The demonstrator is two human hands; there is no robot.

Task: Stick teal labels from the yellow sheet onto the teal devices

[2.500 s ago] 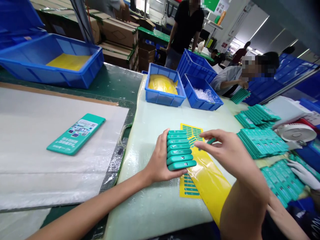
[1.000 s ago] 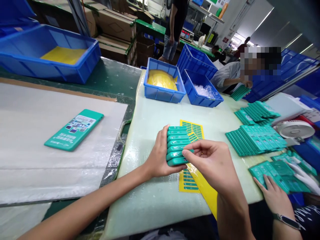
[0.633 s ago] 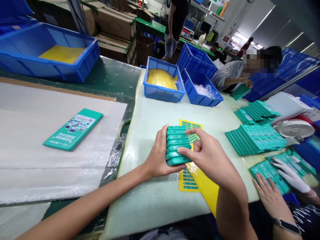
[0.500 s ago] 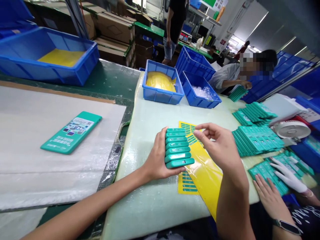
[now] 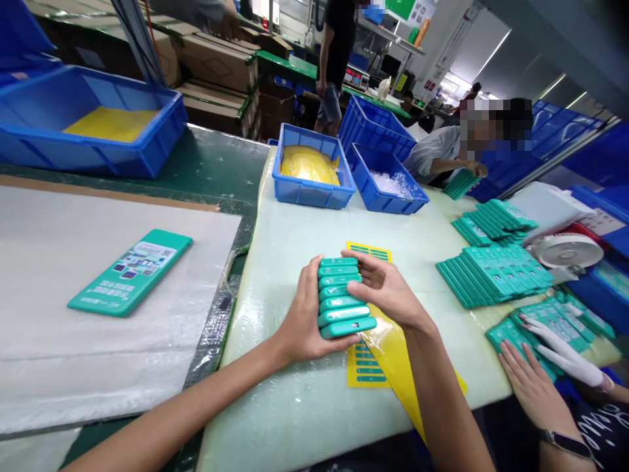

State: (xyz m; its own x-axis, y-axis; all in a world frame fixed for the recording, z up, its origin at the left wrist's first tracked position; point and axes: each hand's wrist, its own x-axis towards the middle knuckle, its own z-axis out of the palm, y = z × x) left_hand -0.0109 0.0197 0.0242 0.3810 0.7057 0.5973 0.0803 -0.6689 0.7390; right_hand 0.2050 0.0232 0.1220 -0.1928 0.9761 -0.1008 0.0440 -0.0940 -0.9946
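Note:
My left hand (image 5: 301,321) is wrapped round a stack of teal power banks (image 5: 339,303) above the table, with their narrow ends facing me. A small dark port shows on the lowest one. My right hand (image 5: 388,288) closes on the stack's right side, thumb on a narrow end and fingers partly hidden behind. Beneath the hands lies a yellow sheet (image 5: 371,379) with rows of teal strip labels. Across it lies a plain yellow strip (image 5: 400,380), partly covered by my right forearm.
One teal power bank (image 5: 130,272) lies on the white board to the left. Blue bins (image 5: 314,196) stand at the back. Stacked power banks (image 5: 496,275) and a white fan (image 5: 565,250) are at right. Nearby, a co-worker's bare hand (image 5: 531,380) and gloved hand (image 5: 565,354) touch power banks.
My right hand has moved left and down from beside the stack onto its right side. The left hand still holds the stack. The whole view has shifted slightly.

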